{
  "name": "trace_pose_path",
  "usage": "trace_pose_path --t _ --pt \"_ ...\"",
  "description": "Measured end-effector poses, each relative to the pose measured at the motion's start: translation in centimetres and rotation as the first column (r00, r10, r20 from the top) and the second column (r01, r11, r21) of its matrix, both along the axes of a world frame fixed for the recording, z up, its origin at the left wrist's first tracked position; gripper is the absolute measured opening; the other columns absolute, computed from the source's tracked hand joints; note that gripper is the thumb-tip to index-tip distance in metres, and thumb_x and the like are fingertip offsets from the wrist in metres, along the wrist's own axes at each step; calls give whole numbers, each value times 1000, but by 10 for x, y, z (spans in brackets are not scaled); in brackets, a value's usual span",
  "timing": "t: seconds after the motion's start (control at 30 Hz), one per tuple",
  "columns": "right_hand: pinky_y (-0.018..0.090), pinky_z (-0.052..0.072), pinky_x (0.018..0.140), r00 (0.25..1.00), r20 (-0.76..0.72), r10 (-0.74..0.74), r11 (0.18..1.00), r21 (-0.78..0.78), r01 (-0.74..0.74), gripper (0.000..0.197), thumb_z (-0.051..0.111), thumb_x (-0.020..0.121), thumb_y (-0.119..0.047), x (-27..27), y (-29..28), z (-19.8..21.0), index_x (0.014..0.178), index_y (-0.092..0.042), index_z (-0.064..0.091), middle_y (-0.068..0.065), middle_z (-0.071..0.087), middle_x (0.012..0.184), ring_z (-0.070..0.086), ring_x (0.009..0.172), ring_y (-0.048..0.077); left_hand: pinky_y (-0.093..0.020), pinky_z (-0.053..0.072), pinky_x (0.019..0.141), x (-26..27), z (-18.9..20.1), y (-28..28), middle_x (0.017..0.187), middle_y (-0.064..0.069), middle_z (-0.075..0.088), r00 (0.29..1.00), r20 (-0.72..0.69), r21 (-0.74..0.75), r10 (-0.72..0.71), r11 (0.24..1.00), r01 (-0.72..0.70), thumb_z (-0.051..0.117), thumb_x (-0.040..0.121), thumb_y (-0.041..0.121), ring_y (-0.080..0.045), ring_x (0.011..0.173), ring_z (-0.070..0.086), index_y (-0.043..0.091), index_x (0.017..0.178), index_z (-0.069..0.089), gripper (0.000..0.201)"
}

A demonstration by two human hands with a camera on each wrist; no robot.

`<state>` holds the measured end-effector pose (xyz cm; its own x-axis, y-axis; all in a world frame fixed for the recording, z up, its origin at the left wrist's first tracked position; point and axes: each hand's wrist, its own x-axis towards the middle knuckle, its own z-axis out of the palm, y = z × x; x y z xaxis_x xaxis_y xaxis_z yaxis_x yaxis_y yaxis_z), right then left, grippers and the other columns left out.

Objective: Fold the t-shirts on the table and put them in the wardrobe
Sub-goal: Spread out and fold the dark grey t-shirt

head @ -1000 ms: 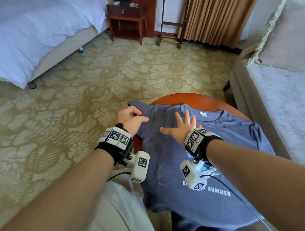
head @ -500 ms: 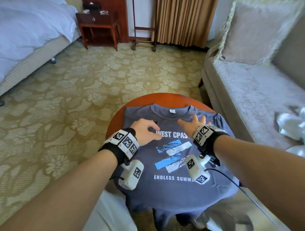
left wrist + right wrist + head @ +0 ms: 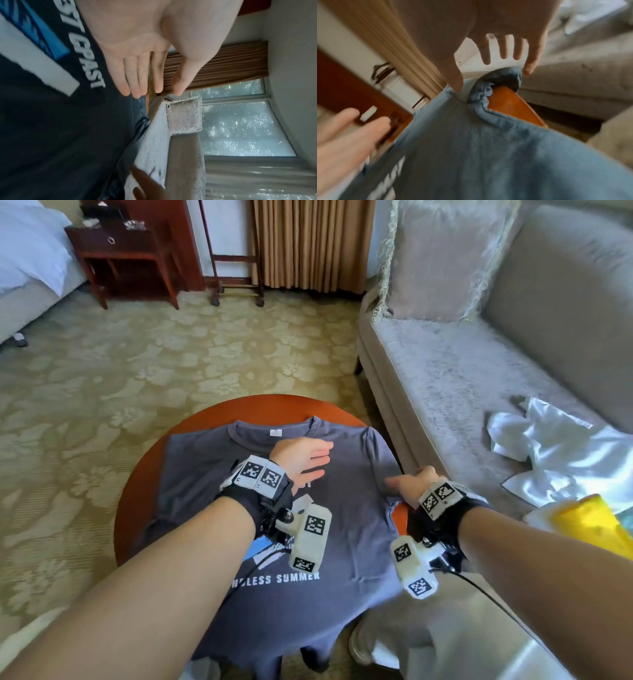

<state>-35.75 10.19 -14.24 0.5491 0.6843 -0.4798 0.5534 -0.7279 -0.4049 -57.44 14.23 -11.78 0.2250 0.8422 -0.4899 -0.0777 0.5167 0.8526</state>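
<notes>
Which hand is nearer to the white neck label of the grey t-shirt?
Left. The left hand lies flat on the chest of the t-shirt, just below the neck label. The right hand is at the sleeve by the table's sofa-side edge.

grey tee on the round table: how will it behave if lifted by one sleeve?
Likely floppy: the t-shirt drapes limply over the table edge. Its sleeve is already bunched near the right hand, so it will probably crumple rather than hold shape. It probably slides easily on the glossy wood.
</notes>
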Motion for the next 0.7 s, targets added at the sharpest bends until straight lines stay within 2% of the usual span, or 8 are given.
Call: trace_pose_path --t 0.07,0.17,0.27,0.33,0.47,0.53,0.63,0.7 --pt "15 54 73 968 -245 -55 997 32 65 63 58 91 -38 14 2 -8 141 -2 42 17 51 128 57 109 29 -37 48 100 24 -10 0 124 -8 64 1000 2 22 -15 1000 15 55 97 11 -20 119 58 14 93 67 13" --pt "32 48 81 854 -511 -98 991 32 133 34 34 105 -20 27 -1 -23 130 -3 50 14 53 106 55 83 21 -34 46 100 49 -26 -2 124 -8 63 999 13 64 -45 997 44 56 95 4 -19 120 56 11 103 69 17" --pt "32 41 60 715 -660 -232 957 -21 291 33 41 102 -33 28 -4 -36 85 -8 55 8 60 66 57 53 22 -38 42 108 70 -35 -4 133 -14 58 994 16 30 -109 994 109 57 93 -4 -24 128 51 1 124 63 32" --pt "30 42 56 634 -720 -283 927 -34 375 36 45 100 -29 31 3 -44 76 -4 56 8 60 49 58 41 21 -36 45 105 79 -40 -4 128 -14 62 984 -93 133 -155 977 166 59 92 -1 -23 124 54 3 121 65 30" --pt "23 45 41 618 -721 -314 909 -41 415 21 60 89 -22 44 10 -50 80 -5 67 13 64 61 59 39 24 -29 49 93 81 -51 3 124 -14 62 985 -55 125 -163 978 169 57 93 -1 -23 119 56 4 120 64 28" --pt "26 50 47 613 -728 -308 900 -13 436 14 63 85 -19 52 16 -52 83 -6 67 15 66 74 63 52 27 -28 51 89 78 -53 5 122 -11 63 993 -5 100 -116 988 116 57 93 -1 -23 118 57 7 116 65 25" --pt "40 56 77 640 -721 -265 901 51 430 13 63 79 -20 64 27 -53 87 -9 63 13 63 89 62 74 28 -28 51 83 75 -52 9 111 0 65 997 12 90 -79 993 78 57 93 -1 -18 108 58 14 106 68 23" --pt "42 52 79 666 -701 -254 887 107 450 15 72 58 -19 74 38 -59 71 -20 64 9 60 79 59 68 26 -28 51 83 75 -51 10 111 4 64 997 19 88 -69 994 67 56 93 1 -16 107 57 14 107 68 23"
